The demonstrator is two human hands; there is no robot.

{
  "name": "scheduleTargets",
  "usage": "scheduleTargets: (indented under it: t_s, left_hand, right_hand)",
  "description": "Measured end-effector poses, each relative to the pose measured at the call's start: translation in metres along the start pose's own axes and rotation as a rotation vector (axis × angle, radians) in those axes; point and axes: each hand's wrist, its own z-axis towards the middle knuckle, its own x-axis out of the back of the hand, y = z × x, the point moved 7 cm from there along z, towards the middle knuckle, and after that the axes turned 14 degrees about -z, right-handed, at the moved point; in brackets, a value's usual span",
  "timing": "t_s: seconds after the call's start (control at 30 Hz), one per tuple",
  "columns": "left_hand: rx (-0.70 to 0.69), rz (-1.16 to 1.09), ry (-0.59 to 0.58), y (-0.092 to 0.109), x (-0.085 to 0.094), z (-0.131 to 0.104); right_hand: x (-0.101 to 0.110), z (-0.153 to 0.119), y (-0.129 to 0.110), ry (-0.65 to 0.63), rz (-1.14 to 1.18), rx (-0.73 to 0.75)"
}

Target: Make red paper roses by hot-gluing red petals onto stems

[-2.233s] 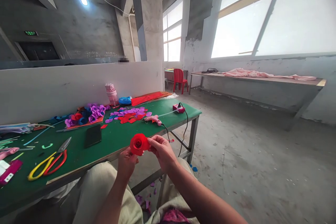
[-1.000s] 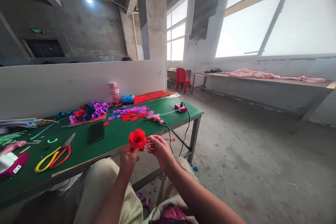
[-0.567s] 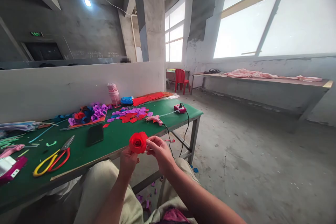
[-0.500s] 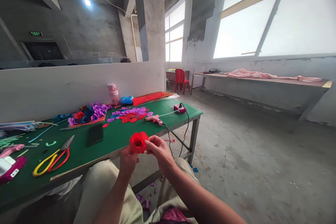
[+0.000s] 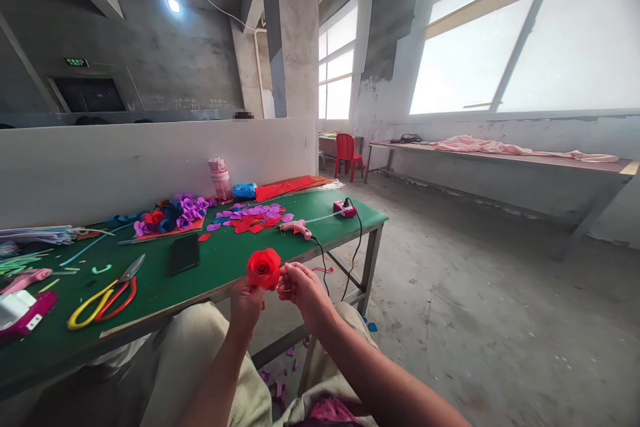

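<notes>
A red paper rose (image 5: 263,269) faces up over my lap, in front of the table's near edge. From below, my left hand (image 5: 245,303) grips it, with the thumb against its underside; the stem or base is hidden. At the rose's right edge, the curled fingers of my right hand (image 5: 300,287) pinch the rim of an outer petal. Past the hands, a pink glue gun (image 5: 297,229) lies on the green table (image 5: 225,263). Loose red and purple petals (image 5: 255,215) are scattered behind it.
Scissors with red and yellow handles (image 5: 106,300) and a black phone (image 5: 183,254) lie to the left. Finished flowers (image 5: 175,213) are heaped farther back, near a pink bottle (image 5: 219,179). A black cord (image 5: 361,247) hangs from a power socket (image 5: 345,208) over the table's right end.
My right fingers have shifted slightly right and down along the rose's edge. The rose has tipped a little, showing more of its open petals. The camera view has moved slightly.
</notes>
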Motion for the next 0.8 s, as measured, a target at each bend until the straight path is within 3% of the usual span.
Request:
scheduleTargets:
  t_s: [0.2,0.43,0.8]
  left_hand:
    - [0.011,-0.016,-0.003,0.005,-0.002,-0.002]
    - [-0.026,0.005,-0.024,0.010,-0.004,-0.001]
    - [0.052,-0.013,-0.044,0.006,-0.005,-0.003]
  right_hand:
    - [-0.011,-0.001,0.013,-0.085,0.108,-0.056]
    - [-0.010,-0.002,0.015,-0.026,0.186,-0.057]
    - [-0.011,-0.004,0.011,0.020,0.230,-0.062]
